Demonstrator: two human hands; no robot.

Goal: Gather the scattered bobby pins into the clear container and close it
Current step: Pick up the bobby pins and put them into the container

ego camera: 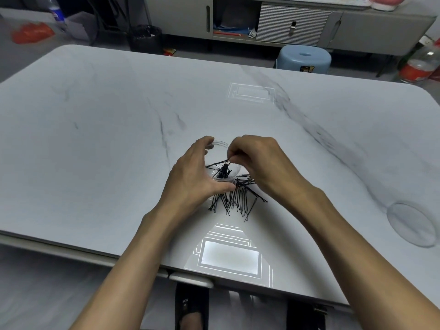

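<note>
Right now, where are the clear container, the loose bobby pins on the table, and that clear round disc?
clear container (pixel 232 173): head view, its clear wall, right side.
loose bobby pins (pixel 238 198): head view, middle of the pile.
clear round disc (pixel 410 225): head view, its centre.

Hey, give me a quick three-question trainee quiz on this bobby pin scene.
1. True or false: the clear round plastic container is empty.
2. Multiple choice: which hand grips the container? A) left B) right C) neither
3. Short answer: what does the right hand pinch over the container?
Key: 1 false, black bobby pins lie inside; 2 A, the left hand; 3 a black bobby pin.
</note>
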